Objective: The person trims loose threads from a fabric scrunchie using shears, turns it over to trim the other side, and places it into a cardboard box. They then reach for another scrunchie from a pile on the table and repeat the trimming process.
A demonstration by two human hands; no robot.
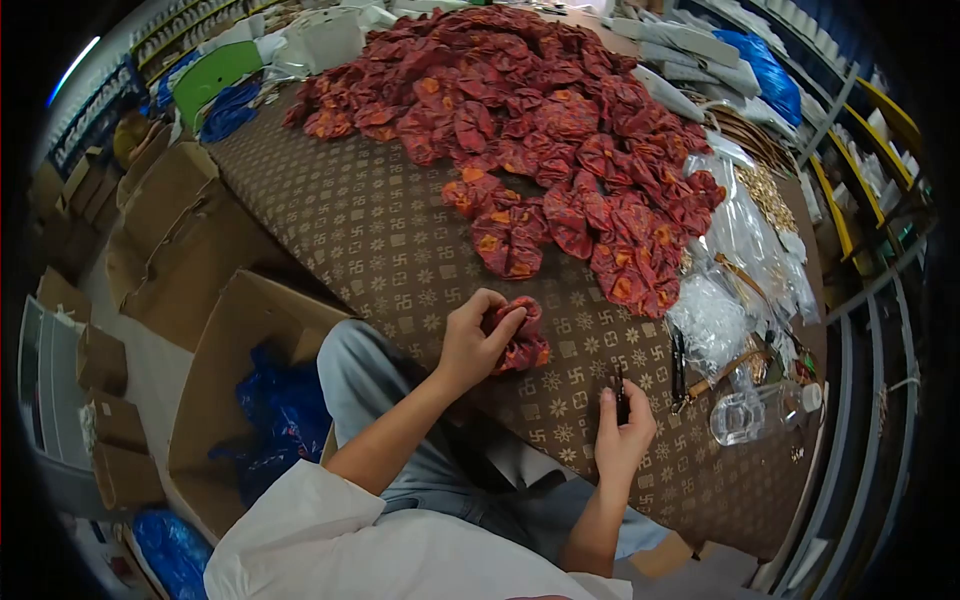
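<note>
Red cloth puffs make a big pile on the wide brown table, at the side far from the person. One small red puff is away from the pile, near the person. The left hand pinches it between thumb and fingers. The right hand pinches a thin dark tool, and its tips are hard to see. Both hands are apart, with bare table between them. A soft but firm pinch should suit this floppy cloth, as a hard squeeze could hide its folds. Keeping fingertips back from the tool's tips seems wise, and slow, small moves should keep the cloth from snagging.
</note>
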